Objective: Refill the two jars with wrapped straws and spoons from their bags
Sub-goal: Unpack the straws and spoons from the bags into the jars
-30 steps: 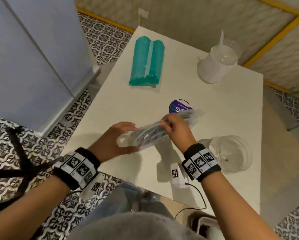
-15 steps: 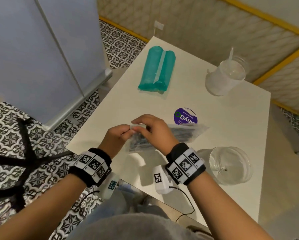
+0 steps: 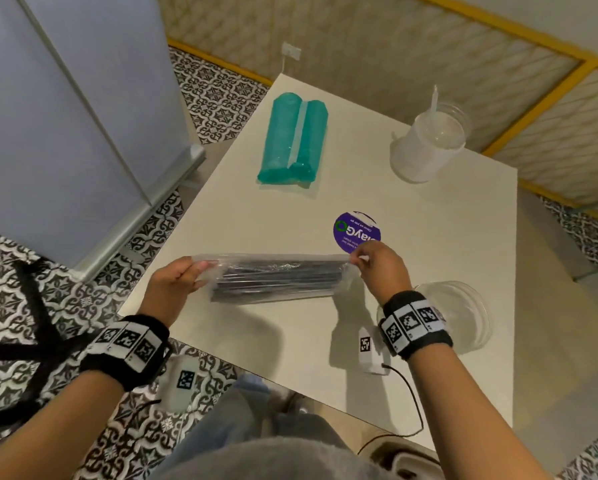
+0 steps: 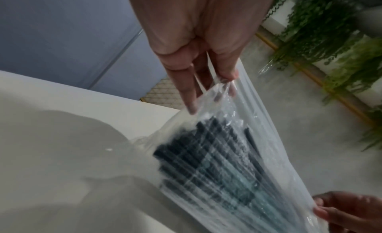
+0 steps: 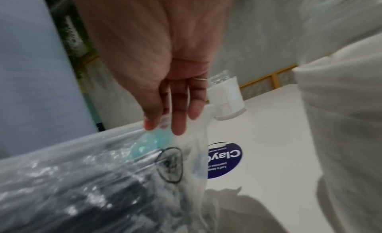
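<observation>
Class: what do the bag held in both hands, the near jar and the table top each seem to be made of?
Bag: thin clear plastic film, glossy; it crinkles and shows dark contents.
Near jar: clear, smooth glass or hard plastic; undecidable.
Table top: smooth matte off-white, probably laminate.

The head view looks steeply down on the tabletop (image 3: 429, 258); both wrist views sit close, sharing the clear bag (image 3: 273, 277).

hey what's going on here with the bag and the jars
A person is holding a clear plastic bag of dark wrapped straws stretched sideways over the white table. The left hand pinches one end and the right hand pinches the other. The near jar by the right wrist looks empty; the far jar holds one pale utensil. A teal bag lies untouched further back.
</observation>
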A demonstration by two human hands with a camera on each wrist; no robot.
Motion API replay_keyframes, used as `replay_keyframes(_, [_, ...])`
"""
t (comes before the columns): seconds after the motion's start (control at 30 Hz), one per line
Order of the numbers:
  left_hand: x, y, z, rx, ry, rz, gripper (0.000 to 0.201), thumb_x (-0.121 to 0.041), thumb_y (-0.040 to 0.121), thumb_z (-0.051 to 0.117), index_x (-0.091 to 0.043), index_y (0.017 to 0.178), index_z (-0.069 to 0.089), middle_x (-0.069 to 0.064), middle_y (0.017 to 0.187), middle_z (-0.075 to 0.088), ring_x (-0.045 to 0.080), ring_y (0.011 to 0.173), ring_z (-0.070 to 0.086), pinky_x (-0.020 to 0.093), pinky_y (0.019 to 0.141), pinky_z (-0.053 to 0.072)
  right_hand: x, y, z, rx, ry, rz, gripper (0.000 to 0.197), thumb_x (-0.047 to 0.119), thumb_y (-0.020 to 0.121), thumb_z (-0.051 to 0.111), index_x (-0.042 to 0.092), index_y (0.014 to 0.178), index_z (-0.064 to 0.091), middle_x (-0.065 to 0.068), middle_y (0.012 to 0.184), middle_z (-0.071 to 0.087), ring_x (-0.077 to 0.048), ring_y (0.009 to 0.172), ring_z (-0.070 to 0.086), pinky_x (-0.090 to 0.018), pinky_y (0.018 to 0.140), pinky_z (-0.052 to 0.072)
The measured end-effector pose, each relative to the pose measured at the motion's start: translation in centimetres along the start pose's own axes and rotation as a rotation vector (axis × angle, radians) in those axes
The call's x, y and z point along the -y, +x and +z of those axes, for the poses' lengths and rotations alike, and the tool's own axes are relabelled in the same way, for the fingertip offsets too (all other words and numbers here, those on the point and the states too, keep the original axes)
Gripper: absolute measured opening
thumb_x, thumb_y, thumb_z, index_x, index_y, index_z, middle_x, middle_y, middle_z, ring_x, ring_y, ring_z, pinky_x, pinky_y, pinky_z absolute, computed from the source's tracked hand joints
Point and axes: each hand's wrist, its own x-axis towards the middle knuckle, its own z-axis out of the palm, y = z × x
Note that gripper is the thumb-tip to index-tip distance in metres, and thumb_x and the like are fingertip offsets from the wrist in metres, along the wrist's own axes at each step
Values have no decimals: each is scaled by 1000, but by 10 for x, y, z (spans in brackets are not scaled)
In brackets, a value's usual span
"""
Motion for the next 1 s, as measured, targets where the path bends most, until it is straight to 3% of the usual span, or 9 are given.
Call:
replay_keyframes(0.13, [14, 13, -8, 13, 227, 50, 25, -5, 92, 50, -23, 93, 66, 13, 101, 63, 24, 94, 57, 14, 76, 51, -15, -4, 2, -65, 70, 111, 9, 6, 90, 58, 8, 83, 64, -16, 93, 69, -30, 85, 64, -29, 72, 44])
replay_keyframes(0.27, [-1, 16, 0, 167, 372, 89, 38, -15, 77, 57, -43, 104, 55, -3, 102, 60, 13, 86, 58, 26, 77, 49, -16, -14, -2, -104, 81, 82, 9, 8, 91, 58, 3, 88, 65, -13, 85, 66, -24, 76, 55, -25, 69, 37])
replay_keyframes(0.33, [-11, 16, 14, 286, 544, 78, 25, -29, 78, 61, -41, 99, 56, -10, 106, 60, 6, 92, 57, 26, 82, 45, -16, -18, -3, -108, 103, 82, 8, 9, 91, 60, 4, 87, 65, -8, 80, 62, -22, 74, 55, -25, 70, 37])
replay_keyframes(0.43, [-19, 21, 28, 286, 719, 64, 20, -43, 88, 52, -36, 99, 67, -7, 109, 64, 12, 102, 57, 29, 89, 40, -16, -23, -3, -100, 135, 96, 9, 9, 91, 60, 3, 89, 66, -9, 82, 64, -23, 76, 58, -25, 71, 39])
replay_keyframes(0.63, [-29, 34, 40, 222, 1102, 1, 40, -44, 85, 60, -19, 54, 66, 7, 63, 63, 26, 69, 60, 28, 57, 38, -20, -26, -6, -92, 170, 150, 11, 11, 91, 60, 4, 93, 68, -13, 91, 70, -23, 82, 62, -28, 78, 47])
replay_keyframes(0.67, [-29, 35, 41, 231, 1119, -20, 34, -42, 79, 68, -15, 59, 68, 5, 64, 61, 25, 70, 60, 27, 57, 38, -20, -26, -6, -94, 178, 159, 11, 11, 91, 60, 5, 94, 69, -13, 92, 70, -23, 83, 62, -29, 79, 47])
replay_keyframes(0.73, [-26, 35, 44, 281, 1066, -27, 33, -32, 67, 81, -15, 92, 68, 4, 95, 60, 22, 88, 60, 27, 71, 43, -20, -26, -6, -98, 203, 170, 11, 11, 91, 61, 5, 95, 69, -13, 92, 70, -23, 83, 62, -29, 80, 48])
replay_keyframes(0.83, [-21, 31, 47, 402, 992, 3, 97, -20, 55, 88, -15, 138, 37, 4, 135, 33, 25, 112, 52, 34, 99, 43, -16, -25, -4, -112, 210, 168, 11, 10, 90, 62, 5, 94, 70, -14, 92, 71, -21, 81, 61, -28, 78, 47])
replay_keyframes(1.0, [-18, 25, 49, 390, 836, 55, 98, -8, 55, 86, -16, 138, 35, 2, 139, 29, 13, 109, 42, 23, 98, 35, -19, -16, -4, -83, 118, 261, 20, 8, 91, 60, 1, 109, 68, -19, 110, 69, -31, 99, 64, -31, 90, 46])
